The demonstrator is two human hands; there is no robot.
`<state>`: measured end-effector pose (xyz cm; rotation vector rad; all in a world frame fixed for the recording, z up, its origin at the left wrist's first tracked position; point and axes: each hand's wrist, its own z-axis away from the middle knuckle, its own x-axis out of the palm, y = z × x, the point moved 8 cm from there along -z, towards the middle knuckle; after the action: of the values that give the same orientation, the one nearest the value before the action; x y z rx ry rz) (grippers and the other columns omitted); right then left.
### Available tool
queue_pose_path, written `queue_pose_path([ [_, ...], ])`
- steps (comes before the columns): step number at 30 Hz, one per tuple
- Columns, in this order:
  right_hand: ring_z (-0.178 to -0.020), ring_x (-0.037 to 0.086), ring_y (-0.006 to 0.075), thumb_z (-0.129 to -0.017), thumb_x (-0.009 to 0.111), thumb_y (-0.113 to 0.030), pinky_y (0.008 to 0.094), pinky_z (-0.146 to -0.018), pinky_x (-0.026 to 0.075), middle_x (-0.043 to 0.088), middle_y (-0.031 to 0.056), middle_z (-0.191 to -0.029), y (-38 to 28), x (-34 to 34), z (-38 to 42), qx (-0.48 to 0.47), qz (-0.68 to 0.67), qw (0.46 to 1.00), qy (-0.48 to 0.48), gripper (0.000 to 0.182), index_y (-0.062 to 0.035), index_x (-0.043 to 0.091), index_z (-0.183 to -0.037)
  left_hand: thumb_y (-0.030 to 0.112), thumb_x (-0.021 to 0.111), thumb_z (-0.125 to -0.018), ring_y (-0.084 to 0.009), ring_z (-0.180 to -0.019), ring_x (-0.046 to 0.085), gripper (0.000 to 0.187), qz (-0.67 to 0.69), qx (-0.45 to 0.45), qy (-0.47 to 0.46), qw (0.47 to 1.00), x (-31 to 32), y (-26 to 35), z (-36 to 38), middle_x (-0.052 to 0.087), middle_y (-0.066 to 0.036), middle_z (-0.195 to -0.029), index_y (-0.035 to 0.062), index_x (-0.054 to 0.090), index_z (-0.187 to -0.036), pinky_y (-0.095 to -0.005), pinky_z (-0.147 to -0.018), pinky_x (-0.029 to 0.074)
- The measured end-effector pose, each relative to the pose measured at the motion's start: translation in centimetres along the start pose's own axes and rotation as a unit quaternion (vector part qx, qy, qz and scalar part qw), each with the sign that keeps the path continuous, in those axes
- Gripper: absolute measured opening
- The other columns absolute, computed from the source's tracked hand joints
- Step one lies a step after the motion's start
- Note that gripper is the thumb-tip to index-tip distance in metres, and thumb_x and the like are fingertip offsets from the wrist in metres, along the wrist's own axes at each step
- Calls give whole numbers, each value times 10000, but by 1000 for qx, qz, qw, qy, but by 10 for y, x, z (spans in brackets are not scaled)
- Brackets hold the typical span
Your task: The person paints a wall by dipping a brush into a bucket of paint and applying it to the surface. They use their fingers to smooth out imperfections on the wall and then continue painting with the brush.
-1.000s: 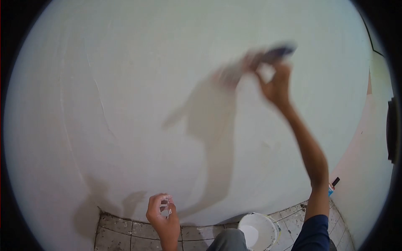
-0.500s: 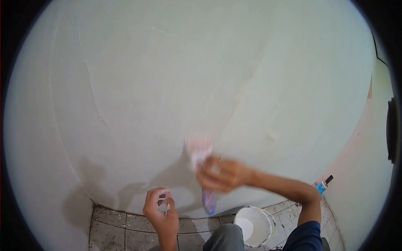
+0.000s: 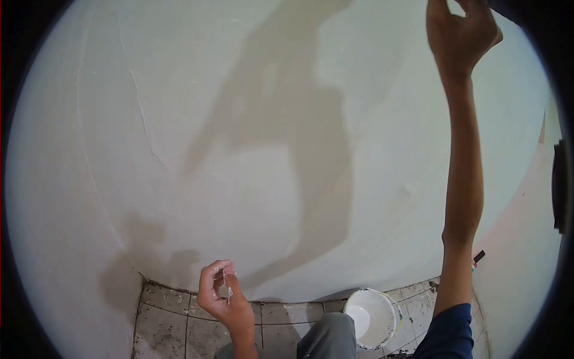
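Observation:
My left hand [image 3: 227, 296] is in front of the lower wall, with fingers curled toward the thumb and smeared with white paint. A thin whitish edge shows between them; I cannot make out what it is. Up at the top right, my right hand [image 3: 463, 36] is raised with bent fingers, cut off by the frame's upper edge. The paintbrush it held a moment ago is out of view. Before me stands the pale wall [image 3: 239, 191], crossed by the arm's large shadow. A white bucket [image 3: 382, 320] holding white paint stands on the floor beside my knee.
Grey floor tiles [image 3: 161, 326] with paint spots run along the wall's foot. A small dark-ended object [image 3: 479, 257] lies in the right corner, partly behind my arm. A dark object [image 3: 560, 185] is at the right edge. A raised crack [image 3: 140, 113] marks the wall's left side.
My right hand has swung from the lower middle of the wall up to the top right, taking the paintbrush out of view. My left hand has shifted slightly left.

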<state>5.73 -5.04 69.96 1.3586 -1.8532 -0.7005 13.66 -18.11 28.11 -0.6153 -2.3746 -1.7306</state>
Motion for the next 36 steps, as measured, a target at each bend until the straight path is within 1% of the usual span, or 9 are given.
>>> queue_pose_path([
  [6, -780, 651, 241, -817, 678, -191, 325, -689, 574, 676, 114, -918, -193, -14, 181, -214, -99, 936, -262, 116, -112, 658, -899, -41, 552, -896, -117, -754, 591, 94, 26, 6, 15, 1000, -5, 3, 2, 644, -65, -865, -15, 632, -937, -264, -693, 478],
  [10, -787, 663, 212, -808, 649, -139, 312, -703, 601, 675, 85, -899, -290, -79, 228, -111, -355, 843, -389, 157, -55, 644, -942, 12, 553, -940, -103, -765, 564, 72, 31, -4, 48, 998, -15, 3, -1, 613, -42, -851, -1, 623, -945, -252, -700, 460],
  [17, -745, 655, 275, -629, 796, -45, 359, -622, 524, 659, 91, -831, -115, -9, 174, 220, -349, 838, -357, 375, -68, 658, -977, 2, 550, -902, -123, -759, 577, 85, 15, -14, 86, 996, -26, -3, -7, 628, -64, -835, -6, 628, -936, -266, -682, 463],
  [20, -739, 700, 193, -782, 801, -92, 262, -692, 511, 746, 75, -884, -20, -25, 78, 61, -38, 991, -112, 224, -21, 712, -975, -11, 543, -889, -124, -753, 575, 97, 24, -15, 82, 996, -25, 0, -6, 626, -63, -833, -7, 630, -932, -268, -684, 462],
  [21, -893, 696, 137, -851, 744, -41, 260, -816, 544, 740, 94, -982, 2, -25, 57, 72, 22, 988, -132, 159, 13, 713, -997, -17, 537, -885, -124, -753, 574, 104, 19, -14, 78, 997, -24, 0, -6, 626, -63, -833, -8, 630, -931, -269, -685, 463],
  [23, -849, 718, 144, -849, 746, -43, 243, -779, 540, 751, 72, -956, 31, -26, 34, 28, 2, 999, -18, 107, -18, 734, -952, -29, 527, -876, -124, -751, 574, 119, 9, -9, 65, 998, -21, -2, -6, 626, -62, -833, -9, 632, -929, -270, -689, 465],
  [27, -698, 690, 228, -785, 797, -146, 283, -600, 518, 720, 95, -828, -23, -18, 69, -28, 25, 997, -61, 139, -61, 719, -863, -48, 521, -864, -125, -754, 588, 136, 19, -11, 49, 999, -18, 2, -2, 631, -64, -840, -14, 635, -930, -267, -693, 469],
  [32, -838, 655, 236, -818, 656, -159, 328, -761, 577, 666, 96, -976, -242, -66, 213, -187, -179, 922, -288, 134, -112, 645, -943, -48, 536, -863, -130, -752, 605, 136, 26, -7, 45, 999, -20, 2, 0, 634, -68, -857, -19, 639, -947, -264, -697, 474],
  [36, -789, 638, 201, -740, 657, -113, 324, -766, 593, 684, 37, -939, -284, -80, 253, 9, -405, 784, -470, 258, -179, 647, -989, -33, 541, -879, -129, -748, 602, 118, 29, 9, 67, 997, -23, 6, -3, 634, -68, -862, -16, 637, -945, -264, -695, 473],
])
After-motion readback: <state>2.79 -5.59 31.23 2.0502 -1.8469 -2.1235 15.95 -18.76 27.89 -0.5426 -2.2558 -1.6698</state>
